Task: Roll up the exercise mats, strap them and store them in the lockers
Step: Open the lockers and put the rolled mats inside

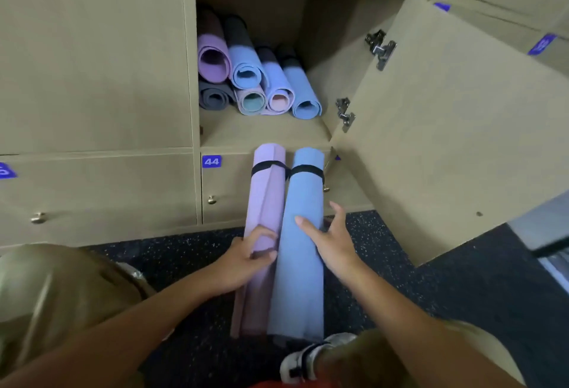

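Two rolled mats stand side by side, leaning against the lockers: a purple mat (264, 203) on the left and a blue mat (303, 249) on the right. A black strap (288, 169) circles both near their top ends. My left hand (249, 255) grips the purple mat around its middle. My right hand (328, 236) lies with spread fingers against the right side of the blue mat. Above them an open locker (264, 132) holds several rolled mats (255, 79) stacked on their sides, ends facing out.
The locker's door (446, 129) swings open to the right, with two metal hinges. Shut locker 44 (211, 161) with a knob sits below the open one. More shut lockers are at left. The floor (431, 280) is dark speckled rubber. My knees and a shoe (308, 357) are at the bottom.
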Demonstrator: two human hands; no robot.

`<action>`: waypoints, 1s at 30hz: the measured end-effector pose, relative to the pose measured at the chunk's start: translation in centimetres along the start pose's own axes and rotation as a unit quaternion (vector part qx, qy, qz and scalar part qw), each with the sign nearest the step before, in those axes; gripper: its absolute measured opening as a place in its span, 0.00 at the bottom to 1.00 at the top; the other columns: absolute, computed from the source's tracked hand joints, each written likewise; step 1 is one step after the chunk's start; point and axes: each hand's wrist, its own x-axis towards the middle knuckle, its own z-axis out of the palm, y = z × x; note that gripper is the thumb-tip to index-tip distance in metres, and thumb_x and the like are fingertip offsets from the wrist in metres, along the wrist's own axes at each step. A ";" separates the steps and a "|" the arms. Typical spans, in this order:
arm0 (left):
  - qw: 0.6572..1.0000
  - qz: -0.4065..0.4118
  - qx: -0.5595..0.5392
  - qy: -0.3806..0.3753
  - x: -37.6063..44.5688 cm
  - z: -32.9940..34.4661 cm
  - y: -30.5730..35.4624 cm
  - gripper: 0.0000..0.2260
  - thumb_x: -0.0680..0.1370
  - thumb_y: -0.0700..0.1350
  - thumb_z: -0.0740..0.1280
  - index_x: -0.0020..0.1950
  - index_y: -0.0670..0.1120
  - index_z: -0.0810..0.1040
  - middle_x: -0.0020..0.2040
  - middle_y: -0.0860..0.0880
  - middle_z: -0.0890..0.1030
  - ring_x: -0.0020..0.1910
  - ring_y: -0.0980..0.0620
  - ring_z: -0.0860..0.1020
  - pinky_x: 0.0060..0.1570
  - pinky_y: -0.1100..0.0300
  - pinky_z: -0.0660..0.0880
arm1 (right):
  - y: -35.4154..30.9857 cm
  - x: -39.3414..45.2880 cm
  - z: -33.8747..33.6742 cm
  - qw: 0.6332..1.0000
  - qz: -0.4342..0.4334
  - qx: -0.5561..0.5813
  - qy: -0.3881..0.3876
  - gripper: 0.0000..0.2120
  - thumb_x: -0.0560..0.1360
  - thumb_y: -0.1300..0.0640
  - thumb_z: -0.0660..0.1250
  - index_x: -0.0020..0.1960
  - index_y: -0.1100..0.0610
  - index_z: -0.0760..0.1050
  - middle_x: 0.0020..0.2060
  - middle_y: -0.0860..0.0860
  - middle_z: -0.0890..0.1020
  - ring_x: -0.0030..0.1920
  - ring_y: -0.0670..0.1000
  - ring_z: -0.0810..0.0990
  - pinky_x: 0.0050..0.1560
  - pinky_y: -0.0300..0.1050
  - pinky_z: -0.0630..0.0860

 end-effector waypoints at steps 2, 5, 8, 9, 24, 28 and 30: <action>0.999 0.028 -0.019 0.010 0.5 0.2 1.4 0.16 0.79 0.60 0.65 0.65 0.57 0.75 0.60 0.53 0.81 0.65 0.51 0.77 0.70 0.52 0.71 | -1.6 -0.5 -0.4 0.998 0.025 0.038 0.037 0.37 0.72 0.43 0.78 0.72 0.52 0.63 0.55 0.46 0.82 0.54 0.47 0.83 0.58 0.48 0.79; 0.997 0.070 -0.007 0.039 1.5 0.0 3.4 0.13 0.81 0.59 0.64 0.65 0.63 0.72 0.61 0.61 0.77 0.67 0.49 0.70 0.69 0.52 0.67 | -4.2 -0.9 -1.3 0.992 0.041 0.112 0.052 0.25 0.73 0.43 0.76 0.63 0.55 0.73 0.53 0.50 0.85 0.50 0.48 0.86 0.50 0.46 0.82; 0.992 0.103 0.017 0.064 2.7 -0.4 4.9 0.14 0.83 0.54 0.65 0.66 0.68 0.68 0.64 0.65 0.73 0.62 0.52 0.67 0.65 0.57 0.67 | -6.3 -0.6 -2.5 0.985 0.032 0.169 -0.025 0.26 0.73 0.41 0.74 0.66 0.50 0.74 0.55 0.49 0.86 0.54 0.50 0.86 0.56 0.52 0.82; 0.992 0.107 0.012 0.071 3.1 -0.7 5.3 0.15 0.83 0.55 0.65 0.67 0.69 0.67 0.65 0.63 0.72 0.62 0.52 0.67 0.66 0.56 0.68 | -7.0 -0.4 -2.9 0.982 0.018 0.176 -0.065 0.26 0.73 0.42 0.73 0.68 0.48 0.73 0.57 0.48 0.86 0.56 0.51 0.85 0.59 0.54 0.81; 0.958 0.107 -0.177 0.197 15.2 -6.2 8.8 0.34 0.77 0.46 0.77 0.75 0.53 0.60 0.70 0.59 0.72 0.63 0.69 0.74 0.65 0.62 0.75 | -12.0 11.0 -5.0 0.973 0.023 0.174 -0.151 0.24 0.78 0.46 0.69 0.71 0.52 0.73 0.61 0.52 0.84 0.62 0.53 0.83 0.61 0.53 0.80; 0.953 0.110 -0.234 0.160 17.4 -8.0 9.3 0.27 0.78 0.49 0.72 0.74 0.58 0.64 0.62 0.65 0.78 0.57 0.72 0.77 0.58 0.68 0.77 | -13.3 14.8 -5.7 0.976 0.039 0.153 -0.151 0.26 0.76 0.41 0.69 0.71 0.49 0.74 0.61 0.51 0.84 0.61 0.53 0.84 0.61 0.54 0.80; 0.956 0.096 -0.254 0.113 18.0 -8.7 9.2 0.27 0.79 0.59 0.65 0.76 0.66 0.61 0.61 0.75 0.76 0.59 0.74 0.75 0.58 0.69 0.76 | -13.8 16.6 -5.7 0.979 0.039 0.133 -0.148 0.28 0.74 0.39 0.71 0.71 0.48 0.74 0.60 0.50 0.85 0.60 0.53 0.84 0.63 0.56 0.78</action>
